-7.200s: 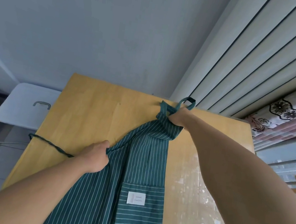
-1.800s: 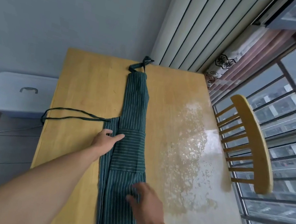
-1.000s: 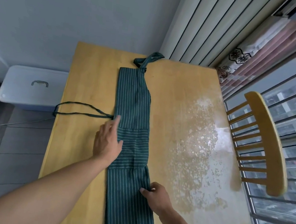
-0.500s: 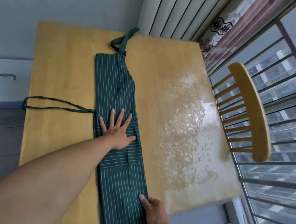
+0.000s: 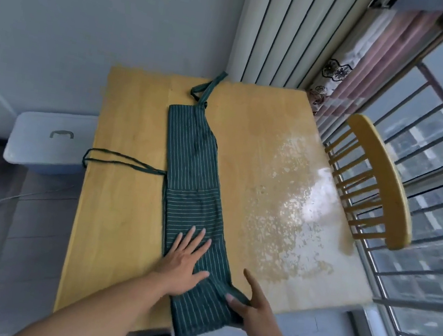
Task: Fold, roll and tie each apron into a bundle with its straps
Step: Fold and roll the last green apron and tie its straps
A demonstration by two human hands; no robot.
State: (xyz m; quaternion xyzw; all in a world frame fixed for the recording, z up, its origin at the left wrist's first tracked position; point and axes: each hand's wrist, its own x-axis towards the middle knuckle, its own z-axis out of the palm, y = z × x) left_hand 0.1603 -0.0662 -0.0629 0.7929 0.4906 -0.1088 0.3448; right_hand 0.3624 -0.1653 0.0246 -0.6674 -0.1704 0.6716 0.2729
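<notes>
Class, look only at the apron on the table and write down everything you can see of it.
The apron is dark green cloth with thin white stripes, folded into a long narrow strip lying flat along the wooden table. A neck loop sits at its far end; thin waist straps trail off its left side. A pocket panel with crosswise stripes shows midway. Its near end hangs over the table edge. The left hand presses flat on it; the right hand holds its near right edge.
</notes>
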